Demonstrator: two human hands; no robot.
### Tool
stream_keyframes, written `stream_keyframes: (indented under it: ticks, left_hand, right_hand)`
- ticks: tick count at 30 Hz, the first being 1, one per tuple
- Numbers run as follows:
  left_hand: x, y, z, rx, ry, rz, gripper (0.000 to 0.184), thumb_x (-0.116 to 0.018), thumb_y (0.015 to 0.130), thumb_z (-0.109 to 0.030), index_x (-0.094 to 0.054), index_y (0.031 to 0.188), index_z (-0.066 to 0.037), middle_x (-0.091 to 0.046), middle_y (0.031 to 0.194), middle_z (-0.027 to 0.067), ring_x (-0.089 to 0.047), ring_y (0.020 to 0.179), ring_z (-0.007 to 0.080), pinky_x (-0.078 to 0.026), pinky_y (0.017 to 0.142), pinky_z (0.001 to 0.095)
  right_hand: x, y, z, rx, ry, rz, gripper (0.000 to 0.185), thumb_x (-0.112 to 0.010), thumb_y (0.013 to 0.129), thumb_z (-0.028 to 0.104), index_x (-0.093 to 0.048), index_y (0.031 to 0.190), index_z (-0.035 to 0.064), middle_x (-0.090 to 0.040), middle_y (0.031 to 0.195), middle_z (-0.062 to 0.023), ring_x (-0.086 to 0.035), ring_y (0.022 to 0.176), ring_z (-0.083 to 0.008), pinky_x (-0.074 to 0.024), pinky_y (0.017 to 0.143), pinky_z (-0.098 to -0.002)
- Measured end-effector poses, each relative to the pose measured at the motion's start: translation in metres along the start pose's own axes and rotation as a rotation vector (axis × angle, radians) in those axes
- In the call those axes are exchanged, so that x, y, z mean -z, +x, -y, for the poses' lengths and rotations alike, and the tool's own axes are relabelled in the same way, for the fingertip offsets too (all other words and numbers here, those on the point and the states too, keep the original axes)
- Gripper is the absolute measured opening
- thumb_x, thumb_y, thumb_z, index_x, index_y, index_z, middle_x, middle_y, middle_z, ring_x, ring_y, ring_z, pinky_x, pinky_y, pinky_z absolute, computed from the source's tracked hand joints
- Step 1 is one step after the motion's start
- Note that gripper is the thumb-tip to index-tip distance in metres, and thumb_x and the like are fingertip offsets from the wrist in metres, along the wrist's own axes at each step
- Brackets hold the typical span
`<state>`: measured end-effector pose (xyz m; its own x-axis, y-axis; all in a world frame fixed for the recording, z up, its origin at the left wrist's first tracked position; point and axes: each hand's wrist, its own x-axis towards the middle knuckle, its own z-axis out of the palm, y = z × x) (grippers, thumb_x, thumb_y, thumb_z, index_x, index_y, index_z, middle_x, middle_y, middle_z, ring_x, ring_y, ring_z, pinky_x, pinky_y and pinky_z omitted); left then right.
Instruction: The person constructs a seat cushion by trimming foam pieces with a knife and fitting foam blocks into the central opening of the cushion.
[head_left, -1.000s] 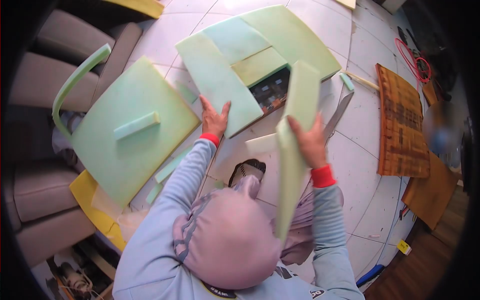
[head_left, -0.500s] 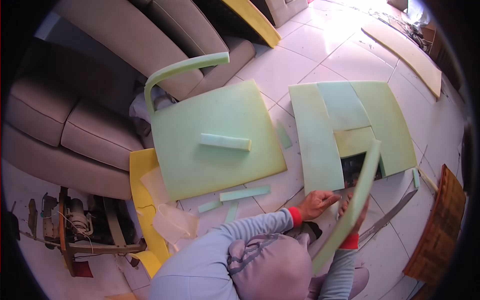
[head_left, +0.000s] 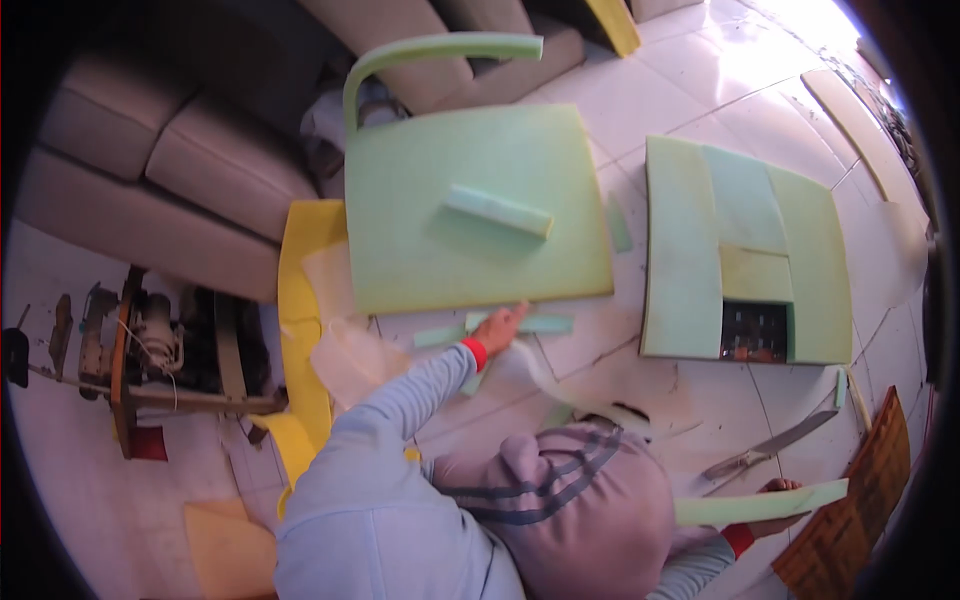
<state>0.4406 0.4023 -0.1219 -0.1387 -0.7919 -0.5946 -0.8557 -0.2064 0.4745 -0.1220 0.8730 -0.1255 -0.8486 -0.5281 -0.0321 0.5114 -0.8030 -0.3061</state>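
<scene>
My left hand is over thin pale green foam strips on the floor, fingers stretched out; whether it touches them is unclear. A long foam piece is gripped in my right hand at the lower right, its inner end hidden by the hooded head. Beyond the strips lies a large green foam sheet with a short foam block on top. To the right, a foam-covered panel has a dark rectangular opening at its near edge.
Beige sofa parts stand at the left and top. A curved foam strip rises behind the sheet. Yellow foam and a machine are at the left. A long blade-like piece and a brown slatted panel lie at the right.
The view has swung right and down. My left hand has moved from near the foam-covered panel to the loose strips. My right hand has carried the long foam piece outward, tipping it nearly level.
</scene>
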Motion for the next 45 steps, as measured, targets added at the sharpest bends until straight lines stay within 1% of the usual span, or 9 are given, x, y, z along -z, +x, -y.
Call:
stream_keyframes:
  ticks: [2,6,8,9,14,23,40,42,45]
  left_hand:
    - [-0.014,0.005,0.028,0.154,-0.519,-0.169,0.054,-0.054,0.111,-0.050,-0.060,0.144,-0.007,-0.074,0.121,0.0120,-0.070,0.084,0.0186,-0.057,0.069,0.0351]
    - [-0.013,-0.022,0.028,0.081,-0.807,-0.140,0.057,-0.068,0.103,-0.020,-0.051,0.154,-0.002,-0.079,0.108,0.0087,-0.072,0.080,0.0126,-0.052,0.060,0.0267]
    - [-0.015,-0.037,0.014,0.057,-0.730,-0.059,0.066,-0.077,0.099,-0.023,-0.052,0.156,-0.003,-0.077,0.103,0.0058,-0.069,0.080,0.0123,-0.051,0.064,0.0265]
    - [-0.015,-0.044,0.005,0.033,-0.599,-0.022,0.061,-0.079,0.098,-0.026,-0.058,0.151,-0.005,-0.077,0.103,0.0047,-0.070,0.078,0.0114,-0.052,0.063,0.0252]
    - [-0.040,-0.010,-0.038,-0.161,-0.384,0.232,0.056,-0.077,0.100,-0.024,-0.060,0.149,-0.003,-0.077,0.101,0.0074,-0.071,0.085,0.0132,-0.055,0.068,0.0281]
    - [-0.161,-0.017,-0.183,-0.361,-0.097,0.487,0.048,-0.073,0.102,-0.026,-0.060,0.145,-0.009,-0.078,0.102,0.0084,-0.072,0.086,0.0197,-0.056,0.070,0.0329]
    - [-0.223,-0.069,-0.232,-0.559,0.080,0.639,0.033,-0.065,0.106,-0.030,-0.061,0.138,-0.021,-0.080,0.103,0.0101,-0.075,0.088,0.0320,-0.057,0.073,0.0419]
    - [-0.214,-0.060,-0.236,-0.563,0.043,0.631,0.031,-0.064,0.107,-0.031,-0.061,0.137,-0.022,-0.080,0.103,0.0103,-0.075,0.088,0.0334,-0.058,0.074,0.0430]
    - [-0.179,-0.045,-0.221,-0.582,-0.052,0.570,0.029,-0.063,0.108,-0.031,-0.061,0.136,-0.024,-0.080,0.103,0.0106,-0.076,0.089,0.0356,-0.058,0.074,0.0445]
  right_hand:
    - [-0.008,-0.010,-0.017,0.298,-0.581,-0.296,0.049,-0.056,0.111,0.042,-0.061,0.128,-0.0042,-0.059,0.111,-0.0110,-0.056,0.090,-0.0241,-0.0537,0.079,-0.0350]
    - [0.001,-0.034,-0.020,0.091,-0.190,-0.096,0.053,-0.049,0.113,0.043,-0.059,0.140,-0.0014,-0.070,0.122,-0.0171,-0.070,0.100,-0.0311,-0.0623,0.091,-0.0489]
    - [0.027,-0.048,-0.032,0.233,-0.288,-0.144,0.057,-0.044,0.115,0.046,-0.057,0.148,0.0020,-0.073,0.128,-0.0166,-0.073,0.106,-0.0321,-0.0617,0.096,-0.0540]
    - [-0.055,-0.059,-0.046,0.006,0.067,0.172,0.054,-0.044,0.114,0.047,-0.059,0.144,0.0047,-0.074,0.123,-0.0133,-0.073,0.104,-0.0315,-0.0607,0.097,-0.0550]
    - [-0.081,-0.104,-0.039,0.590,-0.305,-0.393,0.047,-0.048,0.116,0.041,-0.062,0.143,0.0048,-0.075,0.128,-0.0110,-0.074,0.113,-0.0247,-0.0616,0.103,-0.0409]
    - [-0.105,-0.177,-0.056,0.666,-0.008,-0.582,0.051,-0.070,0.106,0.046,-0.061,0.138,0.0066,-0.070,0.125,-0.0058,-0.069,0.113,-0.0187,-0.0588,0.097,-0.0371]
    - [-0.096,-0.170,-0.046,0.770,-0.062,-0.865,0.087,-0.087,0.092,0.043,-0.040,0.153,0.0009,-0.068,0.129,-0.0178,-0.073,0.108,-0.0247,-0.0616,0.089,-0.0414]
    - [-0.078,-0.154,-0.048,0.764,0.027,-0.935,0.065,-0.082,0.099,0.037,-0.049,0.146,0.0060,-0.067,0.125,-0.0114,-0.069,0.109,-0.0222,-0.0610,0.082,-0.0371]
    - [-0.030,-0.149,-0.064,0.767,-0.196,-0.634,0.046,-0.061,0.110,0.027,-0.053,0.148,0.0040,-0.066,0.142,-0.0127,-0.064,0.128,-0.0228,-0.0548,0.108,-0.0402]
